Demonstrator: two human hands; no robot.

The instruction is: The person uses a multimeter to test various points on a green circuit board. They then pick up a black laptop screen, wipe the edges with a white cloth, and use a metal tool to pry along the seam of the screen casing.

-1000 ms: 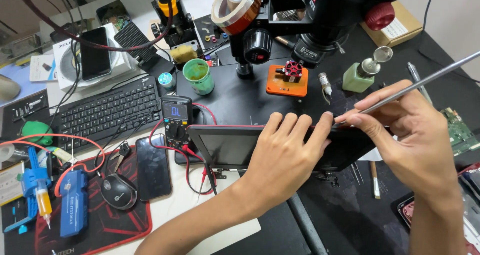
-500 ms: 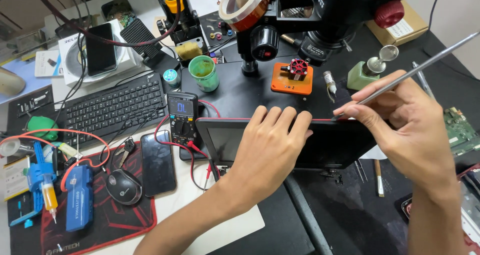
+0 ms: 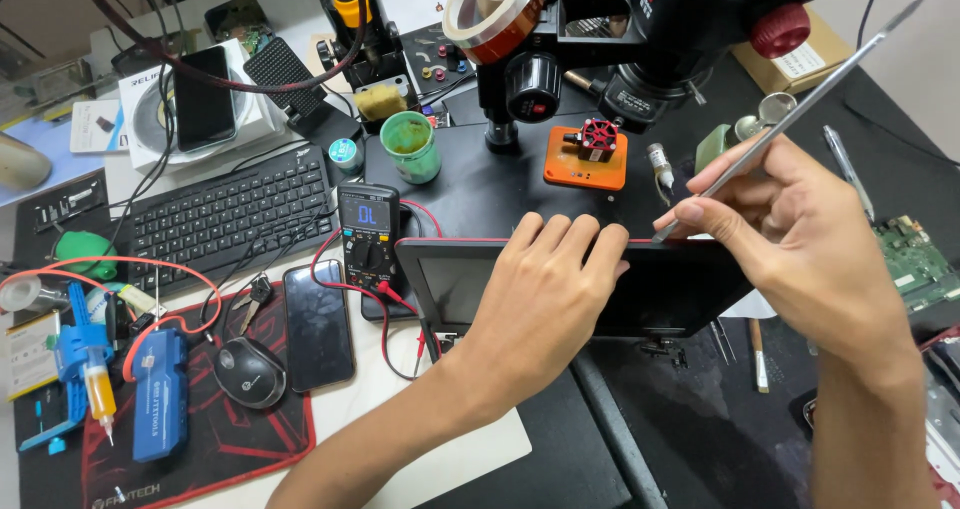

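Red-edged dark tablet screen is pressed flat by the left hand, fingers spread; a thin metal pry tool is pinched by the right hand, crowded by a black microscope.

The left hand presses a red-edged tablet while the right hand works a metal pry tool at its edge.

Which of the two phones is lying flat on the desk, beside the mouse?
The black phone right of the mouse; the other phone rests on a white box behind the keyboard.
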